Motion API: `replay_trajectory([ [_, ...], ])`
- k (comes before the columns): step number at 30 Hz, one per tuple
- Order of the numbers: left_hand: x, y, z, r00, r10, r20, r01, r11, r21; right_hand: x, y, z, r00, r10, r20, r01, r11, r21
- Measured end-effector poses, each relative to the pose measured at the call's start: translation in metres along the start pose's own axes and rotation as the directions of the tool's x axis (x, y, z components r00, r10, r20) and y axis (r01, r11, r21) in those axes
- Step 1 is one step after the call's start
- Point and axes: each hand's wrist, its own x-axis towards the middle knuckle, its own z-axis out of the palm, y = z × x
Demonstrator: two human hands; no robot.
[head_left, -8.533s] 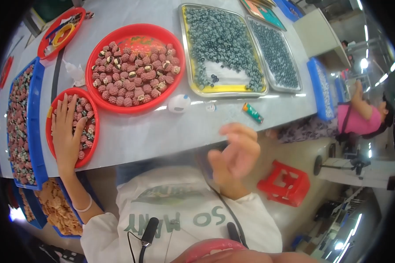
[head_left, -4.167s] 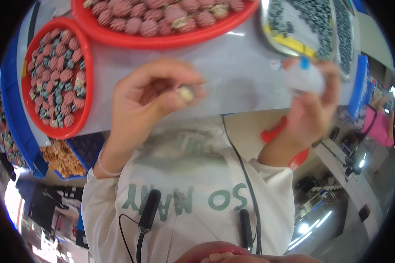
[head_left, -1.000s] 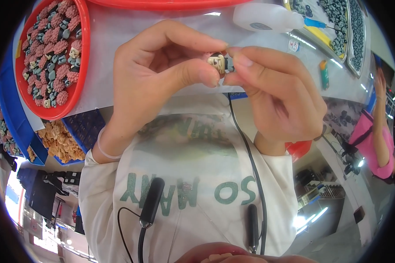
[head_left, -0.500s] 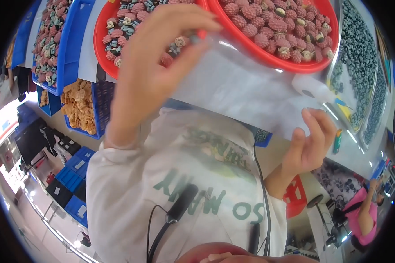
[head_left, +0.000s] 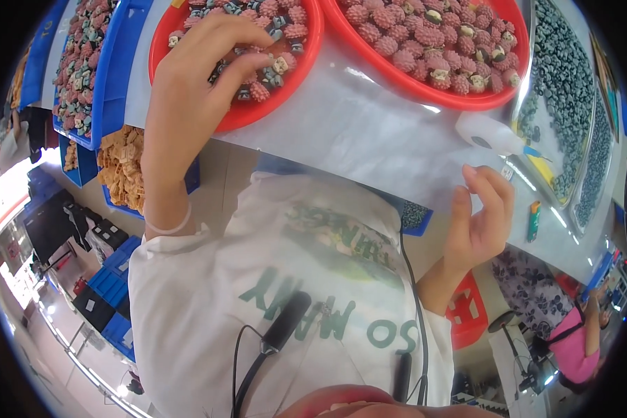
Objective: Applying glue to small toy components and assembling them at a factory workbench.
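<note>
My left hand (head_left: 188, 90) reaches over the left red basin (head_left: 226, 124), which holds small pink bumpy pieces and grey-blue pieces. Its thumb and forefinger are apart, near the pieces at the basin's middle, and nothing shows between them. My right hand (head_left: 482, 219) hovers at the table's near edge, fingers loosely curled and thumb apart, with no held thing visible. Just beyond its fingers lies a small pale piece (head_left: 507, 172). Farther up is a white plastic object (head_left: 489, 132) with a blue tip. The right red basin (head_left: 460, 102) holds many pink bumpy pieces with cream parts.
A blue tray (head_left: 106, 90) of pink and grey pieces stands at far left, above a crate of tan pieces (head_left: 122, 167). Clear trays of dark green pieces (head_left: 571, 83) lie right. A green tube (head_left: 533, 221) rests near the edge. A person in pink (head_left: 577, 345) is at lower right.
My left hand has moved left and down from between the basins to over the left basin's pieces. The right hand has shifted slightly left, and the small pale piece now shows beyond it.
</note>
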Motion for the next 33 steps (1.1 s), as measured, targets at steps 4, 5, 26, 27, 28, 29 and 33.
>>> replay_trajectory([
  [4,-0.006,0.001,-0.005,0.999,-0.005,0.042,0.004,0.999,0.036,-0.004,0.003,0.000,1.000,0.022,0.009,-0.022,1.000,-0.003],
  [5,-0.006,0.000,-0.003,1.000,-0.011,0.027,0.010,1.000,0.019,-0.004,0.004,0.000,0.999,0.034,0.005,-0.034,0.999,0.013],
  [26,0.032,0.043,0.017,0.996,0.090,0.018,-0.091,0.965,0.245,-0.003,0.007,-0.007,0.997,0.072,0.011,-0.072,0.996,0.047],
  [27,0.040,0.049,0.027,0.974,0.224,-0.025,-0.215,0.959,0.186,-0.004,0.007,-0.007,0.998,0.070,0.007,-0.070,0.997,0.044],
  [28,0.047,0.055,0.036,0.972,0.233,-0.025,-0.225,0.958,0.180,-0.004,0.007,-0.008,0.997,0.075,0.005,-0.075,0.996,0.037],
  [29,0.053,0.063,0.044,0.984,0.179,0.017,-0.179,0.970,0.162,-0.005,0.007,-0.009,0.997,0.080,0.003,-0.080,0.996,0.032],
  [33,0.063,0.073,0.055,0.995,0.039,0.093,-0.045,0.996,0.071,-0.005,0.010,-0.018,0.998,0.055,0.007,-0.056,0.998,0.027],
])
